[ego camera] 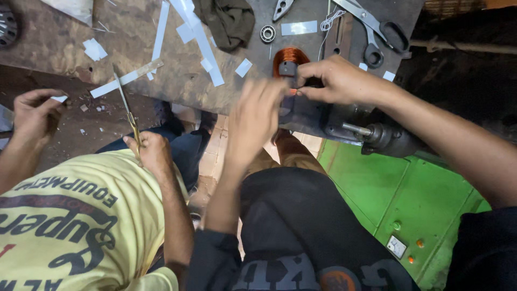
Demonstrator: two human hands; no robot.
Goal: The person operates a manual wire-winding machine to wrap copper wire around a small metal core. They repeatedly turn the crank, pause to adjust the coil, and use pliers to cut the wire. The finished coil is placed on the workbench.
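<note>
A copper wire coil on a dark block sits at the edge of the worn metal bench. My right hand reaches in from the right and pinches the dark part beside the coil. My left hand is raised just below and left of the coil, blurred, with its fingertips at the block. I cannot tell whether it grips anything.
A co-worker in a yellow shirt at left holds thin scissors against a white paper strip. Large scissors, a bearing, a dark cloth and paper scraps lie on the bench. A green machine with a grey motor shaft stands below right.
</note>
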